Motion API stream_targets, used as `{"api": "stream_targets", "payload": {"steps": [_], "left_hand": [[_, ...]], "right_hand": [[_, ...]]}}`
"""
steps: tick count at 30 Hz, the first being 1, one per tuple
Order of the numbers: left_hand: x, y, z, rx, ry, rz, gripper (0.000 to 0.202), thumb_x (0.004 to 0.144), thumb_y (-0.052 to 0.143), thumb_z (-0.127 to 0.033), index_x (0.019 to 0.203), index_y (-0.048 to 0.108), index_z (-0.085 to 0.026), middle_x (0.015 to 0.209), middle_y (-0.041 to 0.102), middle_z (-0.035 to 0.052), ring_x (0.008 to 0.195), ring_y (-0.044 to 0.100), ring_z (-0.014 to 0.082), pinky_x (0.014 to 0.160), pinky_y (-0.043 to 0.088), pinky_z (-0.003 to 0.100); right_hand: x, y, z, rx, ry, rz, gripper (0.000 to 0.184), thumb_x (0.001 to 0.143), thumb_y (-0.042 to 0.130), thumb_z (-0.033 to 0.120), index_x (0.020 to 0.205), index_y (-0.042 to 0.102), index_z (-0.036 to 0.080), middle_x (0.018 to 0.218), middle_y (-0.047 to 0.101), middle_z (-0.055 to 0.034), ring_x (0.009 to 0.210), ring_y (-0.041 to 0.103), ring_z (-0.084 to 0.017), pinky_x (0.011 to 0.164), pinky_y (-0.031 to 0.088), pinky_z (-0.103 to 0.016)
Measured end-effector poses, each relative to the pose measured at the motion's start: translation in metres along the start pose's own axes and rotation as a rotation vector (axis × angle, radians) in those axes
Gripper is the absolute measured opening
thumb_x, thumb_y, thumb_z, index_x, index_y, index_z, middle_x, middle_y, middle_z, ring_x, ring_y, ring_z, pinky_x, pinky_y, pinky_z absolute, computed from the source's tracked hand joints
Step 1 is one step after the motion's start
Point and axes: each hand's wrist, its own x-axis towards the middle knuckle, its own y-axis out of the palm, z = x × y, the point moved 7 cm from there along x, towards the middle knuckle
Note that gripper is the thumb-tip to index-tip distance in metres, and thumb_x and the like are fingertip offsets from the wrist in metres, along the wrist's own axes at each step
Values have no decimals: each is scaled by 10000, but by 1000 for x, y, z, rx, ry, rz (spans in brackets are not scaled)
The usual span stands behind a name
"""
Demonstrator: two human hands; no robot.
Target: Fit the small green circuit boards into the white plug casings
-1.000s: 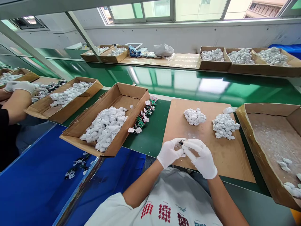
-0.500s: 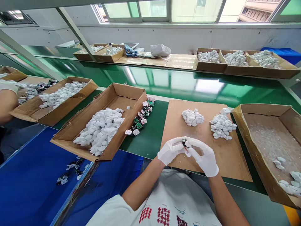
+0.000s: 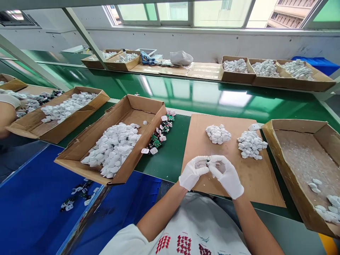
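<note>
Both my hands wear white gloves and meet over the near edge of a brown cardboard sheet. My left hand and my right hand are both closed on one small part with a dark piece and a white shell, held between the fingertips. Two heaps of white plastic shells lie on the sheet beyond my hands. A row of small green circuit boards with white pieces lies on the green table to the left.
A cardboard box of white shells sits at left, a nearly bare box at right. Another person's arm works by more boxes far left. A green conveyor belt and further boxes lie beyond.
My hands have stayed together on the small part, shifting their fingers slightly around it. The view has drifted a little, and the other person's gloved hand has moved out of the left edge.
</note>
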Motion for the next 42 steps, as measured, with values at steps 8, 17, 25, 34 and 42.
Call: {"api": "stream_targets", "payload": {"steps": [8,17,25,34,42], "left_hand": [[1,1,0,-15,7,49,416,485,877,-219,850,688,-153,810,717,47,736,643,146,742,483,283],[-3,-4,0,5,58,5,401,559,843,-214,930,701,-158,847,717,56,768,644,164,761,490,310],[-3,-2,-1,72,91,3,420,529,851,-182,925,712,-182,835,729,37,786,662,175,794,517,336],[-17,2,-14,204,163,-68,421,714,739,-327,1110,687,-193,1127,695,77,1058,622,263,953,480,384],[-16,-9,-13,171,247,-119,382,720,731,-355,1071,708,-208,1128,696,78,1043,625,251,951,478,375]], "right_hand": [[-1,5,2,60,41,45,101,774,625,263,808,542,216,766,596,4,624,564,-113,583,514,-248],[-7,-14,9,-197,-233,33,184,830,608,248,1011,643,260,993,676,-44,868,656,-182,764,568,-329],[-13,-15,26,-405,-499,-21,273,819,615,139,1009,693,319,895,688,-16,796,668,-153,702,576,-284],[-15,-3,35,-417,-551,-17,336,817,610,137,1102,630,313,956,700,-15,885,655,-179,803,553,-358],[-27,7,29,-480,-497,-284,200,817,621,172,973,659,291,947,712,-31,858,674,-193,758,555,-359]]}}
